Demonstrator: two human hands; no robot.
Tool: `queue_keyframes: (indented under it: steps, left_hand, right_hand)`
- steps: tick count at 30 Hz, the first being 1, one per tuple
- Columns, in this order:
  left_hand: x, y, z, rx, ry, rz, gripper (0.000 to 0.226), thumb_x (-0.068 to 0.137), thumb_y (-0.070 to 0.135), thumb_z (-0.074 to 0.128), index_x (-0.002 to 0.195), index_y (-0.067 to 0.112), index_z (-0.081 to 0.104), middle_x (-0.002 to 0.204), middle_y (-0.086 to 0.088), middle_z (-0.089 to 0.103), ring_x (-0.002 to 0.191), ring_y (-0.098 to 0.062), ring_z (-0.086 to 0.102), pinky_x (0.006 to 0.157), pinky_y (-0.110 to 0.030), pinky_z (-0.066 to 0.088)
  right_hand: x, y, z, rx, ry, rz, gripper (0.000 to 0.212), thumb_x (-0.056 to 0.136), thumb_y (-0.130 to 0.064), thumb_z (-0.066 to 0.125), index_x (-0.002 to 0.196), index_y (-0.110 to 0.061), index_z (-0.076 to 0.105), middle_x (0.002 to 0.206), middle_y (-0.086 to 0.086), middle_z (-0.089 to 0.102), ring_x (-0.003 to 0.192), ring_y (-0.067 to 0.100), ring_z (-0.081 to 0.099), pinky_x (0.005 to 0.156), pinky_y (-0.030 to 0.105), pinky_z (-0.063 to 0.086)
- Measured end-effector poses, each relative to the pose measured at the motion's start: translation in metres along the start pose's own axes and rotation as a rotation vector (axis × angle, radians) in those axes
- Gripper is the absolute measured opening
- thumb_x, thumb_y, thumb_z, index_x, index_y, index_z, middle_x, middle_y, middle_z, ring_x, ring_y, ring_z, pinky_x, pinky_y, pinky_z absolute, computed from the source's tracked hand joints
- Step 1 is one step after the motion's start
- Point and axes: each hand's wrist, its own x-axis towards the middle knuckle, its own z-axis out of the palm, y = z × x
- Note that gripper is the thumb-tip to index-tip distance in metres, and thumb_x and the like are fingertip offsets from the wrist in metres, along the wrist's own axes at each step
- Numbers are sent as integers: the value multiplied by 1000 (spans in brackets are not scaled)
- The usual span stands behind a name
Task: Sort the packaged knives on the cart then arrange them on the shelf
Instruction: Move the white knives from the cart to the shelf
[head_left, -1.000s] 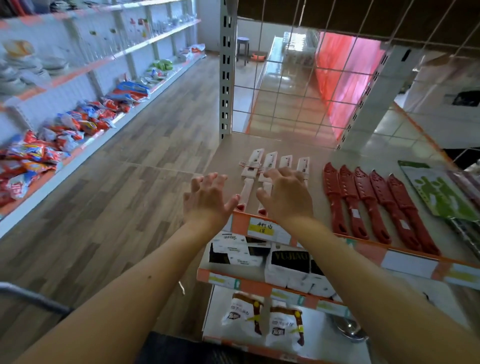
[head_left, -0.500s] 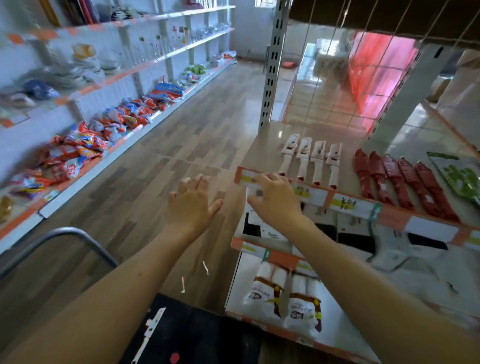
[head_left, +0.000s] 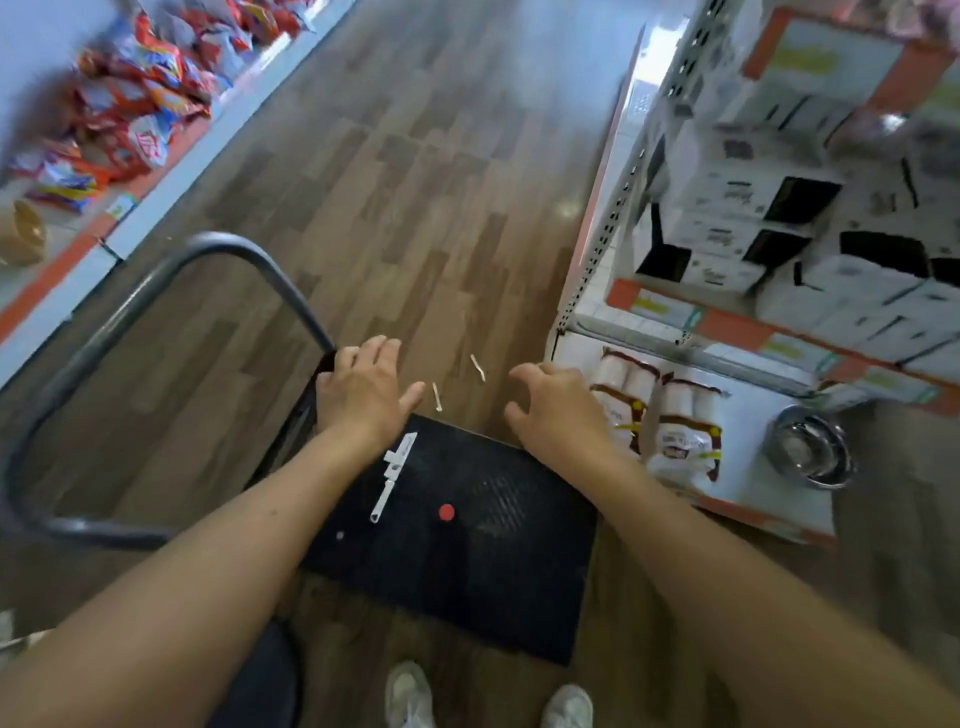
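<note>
Empty hands (head_left: 363, 395) (head_left: 558, 415) hover over cart (head_left: 467, 566) bearing 1 white knife (head_left: 390, 475)

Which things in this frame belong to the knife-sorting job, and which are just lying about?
Job: white knife on the black cart; left hand and right hand, both empty.
Lying about: snack packets, white boxes, steel bowl, bagged goods, scraps on the floor.
</note>
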Motion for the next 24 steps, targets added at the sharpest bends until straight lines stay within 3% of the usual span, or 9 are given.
queue_keyframes:
  steps: [5,13,20,24]
  left_hand:
    - [5,-41,85,-19,-15,-18,56,94,40,43,143,18,30,151,2,30,134,-22,30,102,-40,36]
    - [14,-114,284,21,-118,-140,54,94,39,43,143,20,30,150,3,31,133,-21,32,102,-39,35]
    - [43,-141,426,41,-174,-167,55,95,42,42,143,20,26,148,5,29,130,-21,34,99,-37,35]
    - [68,-152,488,27,-178,-165,55,95,41,42,142,17,26,145,2,33,127,-23,37,96,-37,37]
  right_hand:
    - [23,9,95,-31,-69,77,35,93,-29,48,126,-15,48,126,5,52,118,25,46,91,38,44]
    - [69,47,293,-12,-233,59,39,95,-31,47,132,-17,47,130,3,51,122,24,43,92,38,43]
    - [107,88,441,-44,-305,21,34,95,-27,44,127,-15,49,126,3,52,117,23,44,83,34,43]
    - [135,108,502,-92,-296,10,36,95,-27,46,129,-16,46,129,3,49,119,23,43,85,36,44]
